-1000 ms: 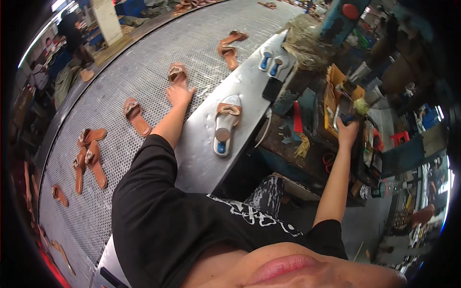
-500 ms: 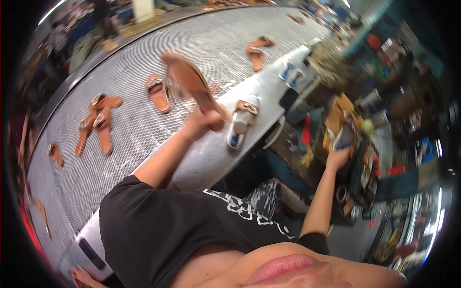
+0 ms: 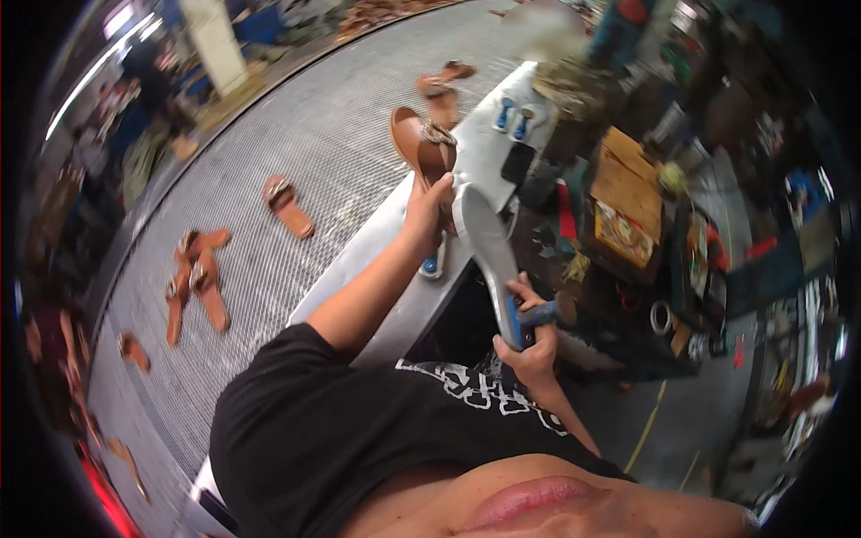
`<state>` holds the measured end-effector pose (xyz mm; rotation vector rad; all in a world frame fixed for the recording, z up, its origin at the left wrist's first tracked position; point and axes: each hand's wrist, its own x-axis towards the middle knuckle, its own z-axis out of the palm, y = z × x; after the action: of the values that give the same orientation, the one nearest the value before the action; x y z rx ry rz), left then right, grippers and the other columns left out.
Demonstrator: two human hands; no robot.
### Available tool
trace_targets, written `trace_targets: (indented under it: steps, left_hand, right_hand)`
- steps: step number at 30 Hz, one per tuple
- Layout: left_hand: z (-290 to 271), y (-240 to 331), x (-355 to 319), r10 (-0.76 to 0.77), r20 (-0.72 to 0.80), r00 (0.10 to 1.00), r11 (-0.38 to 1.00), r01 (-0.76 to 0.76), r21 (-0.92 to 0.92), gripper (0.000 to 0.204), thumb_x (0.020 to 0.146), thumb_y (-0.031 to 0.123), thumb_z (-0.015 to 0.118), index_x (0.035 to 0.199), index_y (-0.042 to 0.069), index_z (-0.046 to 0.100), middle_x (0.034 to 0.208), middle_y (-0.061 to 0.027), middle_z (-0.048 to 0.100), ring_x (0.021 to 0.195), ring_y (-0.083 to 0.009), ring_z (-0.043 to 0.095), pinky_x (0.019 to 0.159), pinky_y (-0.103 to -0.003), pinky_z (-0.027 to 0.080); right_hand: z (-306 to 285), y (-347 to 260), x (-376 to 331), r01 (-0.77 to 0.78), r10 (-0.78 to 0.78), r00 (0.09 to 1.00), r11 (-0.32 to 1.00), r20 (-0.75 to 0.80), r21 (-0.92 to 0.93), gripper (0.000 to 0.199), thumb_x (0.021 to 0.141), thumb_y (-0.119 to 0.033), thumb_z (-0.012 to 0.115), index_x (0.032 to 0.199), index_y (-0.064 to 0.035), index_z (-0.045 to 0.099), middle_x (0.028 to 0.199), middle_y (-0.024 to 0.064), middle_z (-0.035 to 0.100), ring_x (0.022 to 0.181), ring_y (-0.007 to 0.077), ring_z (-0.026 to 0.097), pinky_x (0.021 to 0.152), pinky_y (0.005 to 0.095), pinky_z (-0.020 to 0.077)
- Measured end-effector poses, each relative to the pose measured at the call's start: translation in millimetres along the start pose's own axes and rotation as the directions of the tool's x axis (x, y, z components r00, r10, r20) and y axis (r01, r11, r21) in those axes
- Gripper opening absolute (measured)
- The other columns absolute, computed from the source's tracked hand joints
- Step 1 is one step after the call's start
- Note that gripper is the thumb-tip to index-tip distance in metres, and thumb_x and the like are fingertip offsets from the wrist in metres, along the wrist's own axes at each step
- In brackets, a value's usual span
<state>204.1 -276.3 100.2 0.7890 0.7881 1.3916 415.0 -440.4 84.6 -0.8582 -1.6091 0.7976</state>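
Observation:
My left hand [image 3: 430, 213] is closed around a brown sandal [image 3: 406, 134] with a metallic chain-like ornament on its strap, held up over the white ledge beside the conveyor. My right hand [image 3: 531, 351] grips the blue end of a grey shoe last [image 3: 487, 235], and its fingers wrap round that end. The free end of the last points up toward the sandal and my left hand. Whether the two touch is unclear. Behind my left wrist a white-and-blue piece [image 3: 432, 267] lies on the ledge, mostly hidden.
Several brown sandals [image 3: 289, 208] lie across the ridged conveyor belt [image 3: 345, 170]. Two white-and-blue pieces [image 3: 513, 117] and a dark flat object [image 3: 518, 163] rest farther along the ledge [image 3: 354, 260]. A cardboard-topped box [image 3: 628, 193] and a tape roll [image 3: 661, 316] are on my right.
My left hand has carried the sandal rightward, from over the belt to the ledge. My right hand has come in from beside the box with the shoe last, toward the sandal.

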Motion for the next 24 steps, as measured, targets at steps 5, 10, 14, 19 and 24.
trace_targets:
  steps: [5,10,14,19,24]
  left_hand:
    - [80.5,-70.6,-69.6,0.079,0.346,0.935,0.968,-0.155,0.199,0.068,0.092,0.023,0.066,0.144,0.001,0.030,0.119,-0.0076,0.054,0.114,-0.0177,0.051,0.097,-0.034,0.041]
    - [101.3,-65.5,-57.9,-0.332,0.609,0.720,0.902,0.055,0.428,0.078,0.097,0.016,0.058,0.157,0.012,0.008,0.131,-0.0157,0.051,0.107,-0.0170,0.057,0.096,-0.032,0.045]
    - [99.2,-69.3,-64.4,-0.198,0.673,0.713,0.945,-0.043,0.323,0.078,0.097,0.014,0.060,0.157,0.014,0.012,0.124,-0.0135,0.055,0.099,-0.0156,0.058,0.092,-0.031,0.046]
    - [74.6,-100.0,-71.7,-0.384,0.643,0.663,0.908,0.145,0.392,0.088,0.092,0.007,0.066,0.158,0.016,0.007,0.108,-0.0104,0.062,0.095,-0.0144,0.060,0.087,-0.030,0.049]
    - [28.1,-98.6,-74.2,-0.411,0.577,0.706,0.864,0.100,0.494,0.082,0.089,0.005,0.069,0.155,0.015,0.023,0.103,-0.0085,0.063,0.098,-0.0135,0.061,0.091,-0.030,0.050]
  right_hand:
    - [-14.4,18.9,10.1,-0.044,0.023,0.980,0.994,-0.198,-0.104,0.052,0.066,-0.006,0.077,0.107,-0.0067,0.043,0.137,0.0212,0.052,0.131,0.0330,0.047,0.110,0.0447,0.0325]
    - [-87.9,35.0,48.0,0.008,-0.149,0.904,0.944,-0.402,-0.331,0.063,0.064,-0.008,0.078,0.120,-0.0022,0.050,0.129,0.0166,0.058,0.118,0.0254,0.055,0.101,0.0391,0.0405]
    - [-163.8,76.0,102.4,-0.275,-0.064,0.848,0.795,-0.527,-0.540,0.076,0.065,-0.015,0.081,0.132,0.0003,0.048,0.115,0.0187,0.059,0.112,0.0326,0.057,0.095,0.0425,0.0446]
    - [-232.1,145.3,142.3,-0.532,0.106,0.825,0.477,-0.556,-0.699,0.081,0.067,-0.027,0.083,0.131,0.0024,0.044,0.116,0.0237,0.056,0.111,0.0403,0.054,0.094,0.0460,0.0451]
    - [-207.8,153.8,147.6,-0.471,-0.020,0.827,0.521,-0.561,-0.712,0.076,0.066,-0.030,0.084,0.121,0.0040,0.046,0.113,0.0266,0.055,0.105,0.0426,0.057,0.089,0.0487,0.0472]
